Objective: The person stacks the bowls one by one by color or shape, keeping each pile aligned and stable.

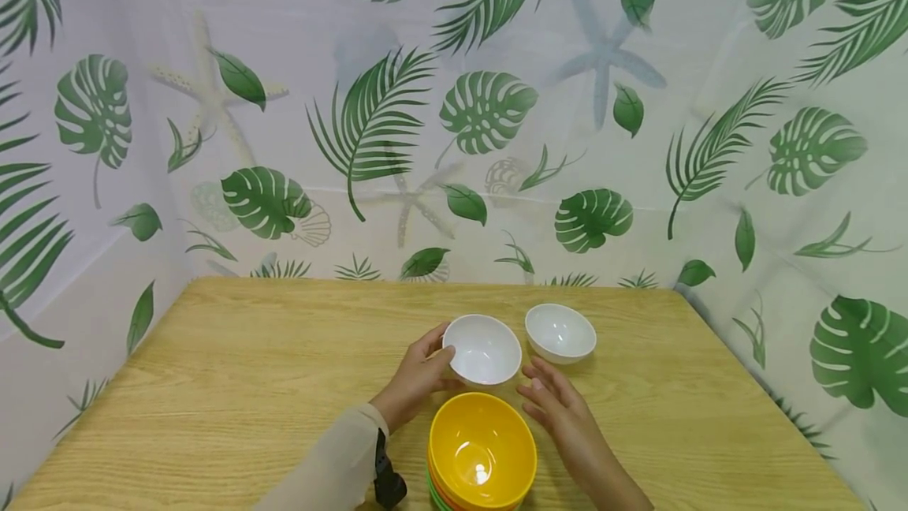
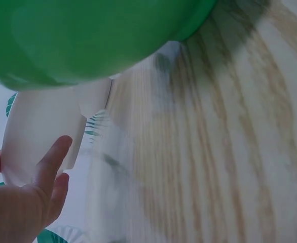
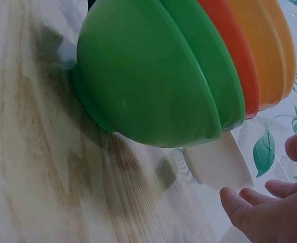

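My left hand [image 1: 418,373] grips a white bowl [image 1: 485,349] by its left side, thumb at the rim and fingers along the outside. In the left wrist view that bowl [image 2: 42,131] shows its outer wall and foot, with the left hand [image 2: 29,202] against it. My right hand [image 1: 567,412] is beside the bowl's right edge, fingers spread and holding nothing. Nearer to me, between both forearms, stands a stack of bowls with a yellow bowl [image 1: 482,448] on top. The right wrist view shows green bowls [image 3: 148,76] at its bottom and a red bowl [image 3: 234,55] between.
A second white bowl [image 1: 560,333] sits on the wooden table [image 1: 284,361] at the back right, close to the right fingertips. Behind the table hangs a leaf-patterned sheet [image 1: 397,203]. A dark band [image 1: 386,471] is on the left wrist, next to the stack.
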The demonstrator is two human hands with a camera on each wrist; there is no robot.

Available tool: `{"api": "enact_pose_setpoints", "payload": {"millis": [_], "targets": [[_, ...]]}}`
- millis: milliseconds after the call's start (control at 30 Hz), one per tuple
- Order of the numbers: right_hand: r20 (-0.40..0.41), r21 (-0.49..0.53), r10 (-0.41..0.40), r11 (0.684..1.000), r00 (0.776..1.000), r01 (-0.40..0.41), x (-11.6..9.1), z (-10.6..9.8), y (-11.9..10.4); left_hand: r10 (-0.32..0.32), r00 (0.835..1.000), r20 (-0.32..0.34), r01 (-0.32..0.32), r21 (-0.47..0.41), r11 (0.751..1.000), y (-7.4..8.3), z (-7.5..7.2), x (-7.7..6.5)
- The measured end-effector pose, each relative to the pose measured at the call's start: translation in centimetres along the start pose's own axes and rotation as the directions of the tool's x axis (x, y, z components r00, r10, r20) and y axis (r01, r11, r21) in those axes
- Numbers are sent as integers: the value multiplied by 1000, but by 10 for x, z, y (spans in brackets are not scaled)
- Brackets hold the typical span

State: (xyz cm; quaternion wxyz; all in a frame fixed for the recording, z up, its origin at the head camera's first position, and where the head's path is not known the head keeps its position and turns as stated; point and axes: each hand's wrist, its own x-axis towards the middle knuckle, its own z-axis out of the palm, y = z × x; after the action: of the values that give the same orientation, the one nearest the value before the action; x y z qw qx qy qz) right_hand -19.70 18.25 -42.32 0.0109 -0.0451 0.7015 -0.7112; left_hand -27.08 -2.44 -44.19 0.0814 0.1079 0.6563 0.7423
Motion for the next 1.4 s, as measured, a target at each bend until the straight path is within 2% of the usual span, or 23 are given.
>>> {"api": "enact_pose_setpoints", "payload": {"millis": [267, 600, 867, 967, 1167, 1400], "targets": [[8, 19, 5, 1000, 1000, -5, 0, 3, 0, -16, 1000, 4, 16, 1, 1000, -2, 1, -3], [-23, -32, -3, 999, 1000, 2, 0, 2, 4, -17, 1000, 17, 18, -28, 999, -3, 1, -5], [-70, -117, -15, 993, 997, 6, -1, 2, 4, 18, 996, 90, -11, -68, 998, 2, 2, -8], [-83, -113, -22, 993, 996, 13, -1, 1, 3, 33, 992, 118, -23, -87, 996, 5, 3, -8], [-111, -109, -80, 992, 991, 68, -1, 1, 3, 58, 976, 212, -30, -132, 991, 9, 2, -10], [-155, -69, -161, 986, 975, 152, -3, 3, -1, 111, 934, 338, -66, -144, 987, 22, -2, -13]]}}
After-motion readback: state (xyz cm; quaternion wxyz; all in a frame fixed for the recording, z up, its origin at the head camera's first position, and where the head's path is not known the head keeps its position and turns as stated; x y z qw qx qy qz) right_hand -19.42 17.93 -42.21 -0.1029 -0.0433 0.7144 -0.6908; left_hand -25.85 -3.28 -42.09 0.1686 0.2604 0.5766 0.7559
